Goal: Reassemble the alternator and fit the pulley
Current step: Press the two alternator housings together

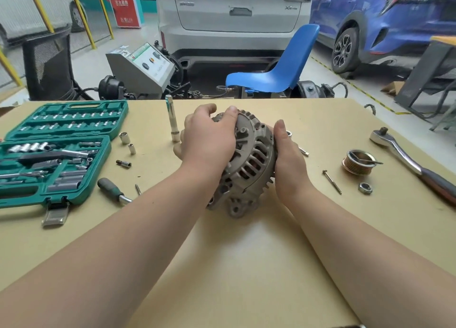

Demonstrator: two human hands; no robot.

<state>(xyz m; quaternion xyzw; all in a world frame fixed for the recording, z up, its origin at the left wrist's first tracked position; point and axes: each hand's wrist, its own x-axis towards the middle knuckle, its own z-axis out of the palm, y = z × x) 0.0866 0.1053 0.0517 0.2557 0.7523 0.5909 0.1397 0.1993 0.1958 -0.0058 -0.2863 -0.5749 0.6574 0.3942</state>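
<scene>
The grey alternator [249,162] lies on its side in the middle of the table, its two housing halves together. My left hand [209,137] grips its left end, thumb curled over the top rim. My right hand [288,159] holds the right end, fingers wrapped behind it. The grooved pulley [356,161] sits to the right with a thin bolt lying across it. A long through bolt [332,182] and a hex nut [365,188] lie near the pulley.
A chrome ratchet [404,154] lies at the far right. An open green socket set [56,150] fills the left side. A tall socket [172,119] stands upright, loose sockets [124,138] and a screwdriver handle [112,189] nearby. Cars and a blue chair [278,66] stand behind the table.
</scene>
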